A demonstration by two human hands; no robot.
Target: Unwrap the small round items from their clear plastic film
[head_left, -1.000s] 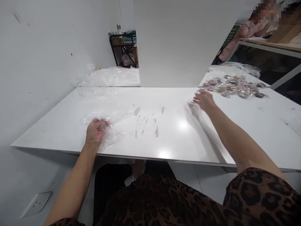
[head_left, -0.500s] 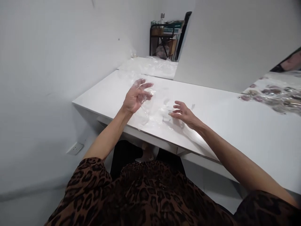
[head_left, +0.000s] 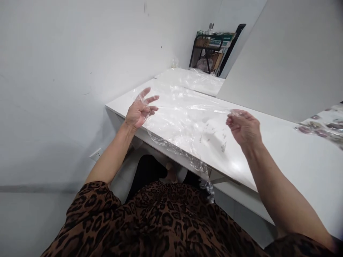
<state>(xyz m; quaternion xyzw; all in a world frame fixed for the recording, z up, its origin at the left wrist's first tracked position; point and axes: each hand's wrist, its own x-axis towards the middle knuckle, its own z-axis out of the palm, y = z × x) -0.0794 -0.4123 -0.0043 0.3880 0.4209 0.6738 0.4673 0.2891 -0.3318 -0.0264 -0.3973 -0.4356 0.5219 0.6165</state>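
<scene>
A sheet of thin clear plastic film (head_left: 179, 123) stretches between my two hands above the white table (head_left: 270, 157). My left hand (head_left: 140, 110), palm up, has its upper fingers spread, with film over and around them; its thumb and lower fingers are bent in on the film. On the other side, my right hand (head_left: 243, 126) pinches an edge of the film, fingers curled together. Creased film hangs past the table's front edge toward my lap. Glare and transparency hide where the film's edges run.
More clear plastic (head_left: 199, 76) lies at the table's far end by the wall (head_left: 80, 64). Behind stands a black rack (head_left: 206, 46) with boxes. A grey panel (head_left: 289, 64) rises along the back edge. Clear packs with dark pieces (head_left: 318, 126) lie at right. A wall socket (head_left: 95, 154) sits low left.
My right hand, open over the table before, has closed on the film and moved right and up in the view. My left hand has shifted left. The film is now spread wider between them.
</scene>
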